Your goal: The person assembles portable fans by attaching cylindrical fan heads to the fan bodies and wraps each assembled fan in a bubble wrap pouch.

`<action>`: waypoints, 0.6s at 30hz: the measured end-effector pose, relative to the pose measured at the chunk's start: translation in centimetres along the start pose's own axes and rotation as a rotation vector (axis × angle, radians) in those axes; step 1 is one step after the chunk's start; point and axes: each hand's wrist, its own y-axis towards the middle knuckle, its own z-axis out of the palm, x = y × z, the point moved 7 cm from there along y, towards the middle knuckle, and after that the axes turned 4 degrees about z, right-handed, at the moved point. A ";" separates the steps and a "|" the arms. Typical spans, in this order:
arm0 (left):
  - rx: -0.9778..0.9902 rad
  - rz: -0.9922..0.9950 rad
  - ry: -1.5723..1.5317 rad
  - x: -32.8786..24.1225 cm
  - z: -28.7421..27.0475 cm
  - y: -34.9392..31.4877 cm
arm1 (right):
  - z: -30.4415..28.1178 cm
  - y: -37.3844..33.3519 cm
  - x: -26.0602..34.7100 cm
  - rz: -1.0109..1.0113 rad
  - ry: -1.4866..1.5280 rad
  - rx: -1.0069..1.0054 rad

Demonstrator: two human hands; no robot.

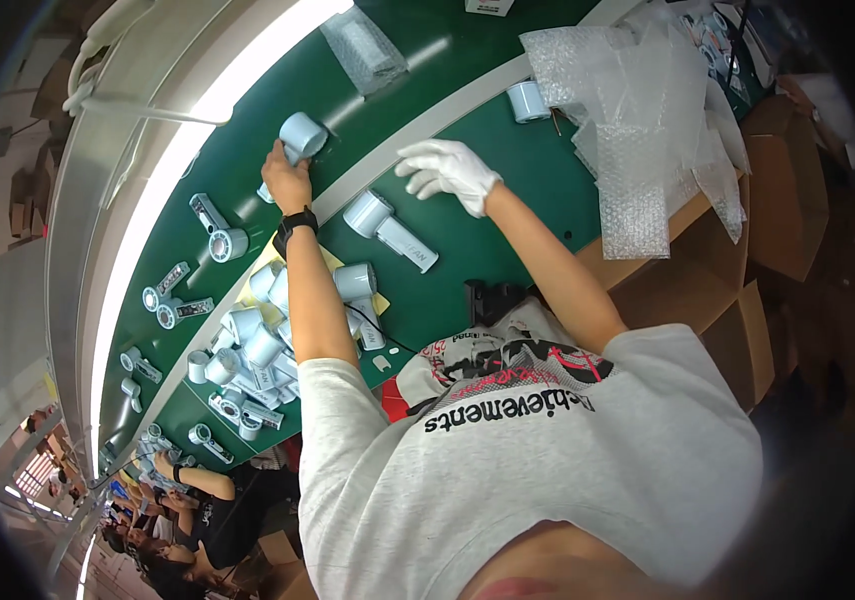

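Observation:
My left hand (287, 180), bare and with a black watch at the wrist, reaches out over the far green strip. Its fingers are closed round a light blue handheld fan (303, 134) just below the fan's round head. My right hand (447, 174) wears a white glove. It hovers over the green table with fingers stretched out and nothing in them. Between my forearms another light blue fan (375, 217) lies on the table, its handle pointing towards me. A pile of similar fans (262, 345) sits beside and partly behind my left forearm.
Clear bubble-wrap bags (637, 130) lie at the right above open cardboard boxes (682, 270). A light blue cup-shaped part (527, 102) stands near them. A bubble-wrapped item (365, 52) rests on the far strip, with opened fans (227, 243) to its left. A co-worker (217, 510) sits farther left.

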 end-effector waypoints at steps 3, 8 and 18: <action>-0.262 0.047 -0.412 -8.0 -3.5 1.0 | -4.4 -3.3 0.5 -0.067 -0.024 -0.127; -0.058 -0.138 -1.674 -18.5 -8.1 -2.4 | -3.1 -8.1 6.9 -0.410 0.003 -0.122; 0.353 -0.570 -3.071 -30.3 -7.6 -17.8 | 3.5 -13.0 6.8 -0.295 -0.166 0.263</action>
